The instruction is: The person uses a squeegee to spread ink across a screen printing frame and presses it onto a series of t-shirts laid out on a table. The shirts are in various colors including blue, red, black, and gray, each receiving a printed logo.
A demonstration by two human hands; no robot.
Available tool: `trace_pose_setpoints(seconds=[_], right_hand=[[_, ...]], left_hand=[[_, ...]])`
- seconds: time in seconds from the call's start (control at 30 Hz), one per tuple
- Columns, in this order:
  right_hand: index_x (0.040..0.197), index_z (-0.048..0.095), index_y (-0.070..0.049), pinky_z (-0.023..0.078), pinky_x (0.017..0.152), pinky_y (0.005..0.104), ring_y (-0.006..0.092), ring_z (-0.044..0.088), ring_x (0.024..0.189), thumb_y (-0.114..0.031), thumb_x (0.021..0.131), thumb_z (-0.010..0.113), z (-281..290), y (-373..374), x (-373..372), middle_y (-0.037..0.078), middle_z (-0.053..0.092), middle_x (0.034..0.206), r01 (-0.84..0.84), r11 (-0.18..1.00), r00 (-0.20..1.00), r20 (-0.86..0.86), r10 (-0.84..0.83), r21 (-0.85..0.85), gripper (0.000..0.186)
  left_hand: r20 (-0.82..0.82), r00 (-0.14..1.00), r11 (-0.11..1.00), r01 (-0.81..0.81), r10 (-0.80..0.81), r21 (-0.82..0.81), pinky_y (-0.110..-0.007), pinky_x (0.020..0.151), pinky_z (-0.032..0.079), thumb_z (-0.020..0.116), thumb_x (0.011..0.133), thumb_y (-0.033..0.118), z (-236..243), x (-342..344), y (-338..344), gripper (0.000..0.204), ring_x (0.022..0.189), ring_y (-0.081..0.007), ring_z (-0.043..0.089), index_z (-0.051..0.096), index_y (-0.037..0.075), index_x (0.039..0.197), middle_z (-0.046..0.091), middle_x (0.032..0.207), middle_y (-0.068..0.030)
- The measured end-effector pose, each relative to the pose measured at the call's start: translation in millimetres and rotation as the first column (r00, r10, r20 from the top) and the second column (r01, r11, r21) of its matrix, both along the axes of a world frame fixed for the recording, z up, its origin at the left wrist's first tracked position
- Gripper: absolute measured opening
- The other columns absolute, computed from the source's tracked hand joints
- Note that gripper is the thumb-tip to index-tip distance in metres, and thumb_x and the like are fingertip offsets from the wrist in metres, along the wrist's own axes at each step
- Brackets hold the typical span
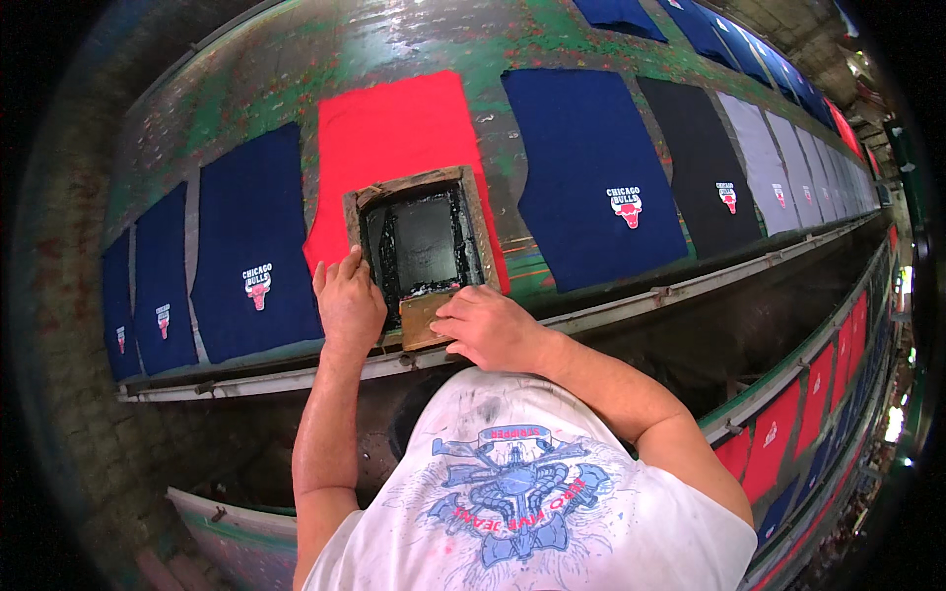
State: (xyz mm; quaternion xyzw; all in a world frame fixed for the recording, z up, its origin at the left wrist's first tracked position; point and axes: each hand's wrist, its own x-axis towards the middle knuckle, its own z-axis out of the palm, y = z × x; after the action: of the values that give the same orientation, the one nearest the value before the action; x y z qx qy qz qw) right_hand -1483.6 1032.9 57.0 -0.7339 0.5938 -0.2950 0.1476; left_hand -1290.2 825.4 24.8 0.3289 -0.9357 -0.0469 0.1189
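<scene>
A wooden-framed print screen [471, 217] with dark ink inside lies over a red fabric piece [389, 123] on the long green-stained table [503, 138]. My left hand [348, 300] grips the frame's lower left side with curled fingers. At the lower end of the screen, my right hand [490, 328] holds a flat wooden squeegee [422, 325]; its lower edge is hidden in the ink or frame.
Navy [581, 138], black [695, 128] and pale grey [749, 138] fabric pieces with printed emblems line the table on either side. A metal rail [621, 301] runs along the near edge. Another table [744, 428] with red and navy pieces is at the lower right, behind me.
</scene>
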Motion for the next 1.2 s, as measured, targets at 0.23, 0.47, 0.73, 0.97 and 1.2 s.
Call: trace_pose_setpoints(seconds=[0.23, 0.47, 0.73, 0.97, 1.2], right_hand=[[0.129, 0.080, -0.003, 0.057, 0.111, 0.0486, 0.0388, 0.069, 0.125, -0.005, 0.089, 0.084, -13, 24, -41, 0.017, 0.075, 0.134, 0.275, 0.954, 0.924, 0.306, -0.228, -0.120, 0.040], [0.140, 0.076, -0.004, 0.052, 0.118, 0.0487, 0.0396, 0.066, 0.137, -0.007, 0.093, 0.082, -38, 29, -49, 0.019, 0.071, 0.147, 0.481, 0.874, 0.784, 0.413, -0.464, 0.068, 0.047], [0.155, 0.067, -0.004, 0.059, 0.113, 0.0403, 0.0265, 0.066, 0.142, -0.005, 0.098, 0.080, -35, 30, -44, 0.017, 0.067, 0.157, 0.379, 0.799, 0.668, 0.460, -0.585, 0.466, 0.059], [0.159, 0.064, -0.007, 0.056, 0.118, 0.0419, 0.0247, 0.060, 0.148, -0.005, 0.099, 0.080, -25, 34, -28, 0.016, 0.053, 0.169, 0.309, 0.793, 0.642, 0.500, -0.581, 0.525, 0.062], [0.158, 0.066, -0.010, 0.049, 0.123, 0.0433, 0.0277, 0.050, 0.158, -0.007, 0.095, 0.083, -12, 44, -16, 0.020, 0.046, 0.170, 0.307, 0.806, 0.591, 0.562, -0.578, 0.506, 0.065]], left_hand=[[-0.193, 0.974, 0.993, -0.110, 0.118, 0.053, -0.054, 0.122, 0.047, 0.072, 0.090, 0.000, -22, -3, 15, 0.039, 0.130, -0.0416, 0.066, 0.078, -0.007, 0.128, 0.069, 0.153, -0.0218], [-0.393, 0.905, 0.978, -0.097, 0.164, 0.185, -0.050, 0.119, 0.052, 0.078, 0.092, -0.003, -45, 10, 12, 0.041, 0.139, -0.0435, 0.066, 0.074, -0.005, 0.133, 0.067, 0.155, -0.0262], [-0.538, 0.769, 0.859, -0.026, 0.344, 0.511, -0.048, 0.123, 0.050, 0.076, 0.082, -0.012, -53, 15, 16, 0.057, 0.144, -0.0398, 0.064, 0.073, -0.002, 0.138, 0.068, 0.154, -0.0245], [-0.617, 0.703, 0.799, 0.116, 0.354, 0.590, -0.047, 0.123, 0.049, 0.071, 0.080, -0.015, -54, 17, 15, 0.049, 0.150, -0.0381, 0.059, 0.078, 0.002, 0.126, 0.062, 0.160, -0.0234], [-0.710, 0.618, 0.803, 0.206, 0.337, 0.559, -0.046, 0.124, 0.048, 0.069, 0.081, -0.018, -23, 19, 23, 0.033, 0.154, -0.0373, 0.058, 0.078, 0.003, 0.106, 0.061, 0.163, -0.0253]])
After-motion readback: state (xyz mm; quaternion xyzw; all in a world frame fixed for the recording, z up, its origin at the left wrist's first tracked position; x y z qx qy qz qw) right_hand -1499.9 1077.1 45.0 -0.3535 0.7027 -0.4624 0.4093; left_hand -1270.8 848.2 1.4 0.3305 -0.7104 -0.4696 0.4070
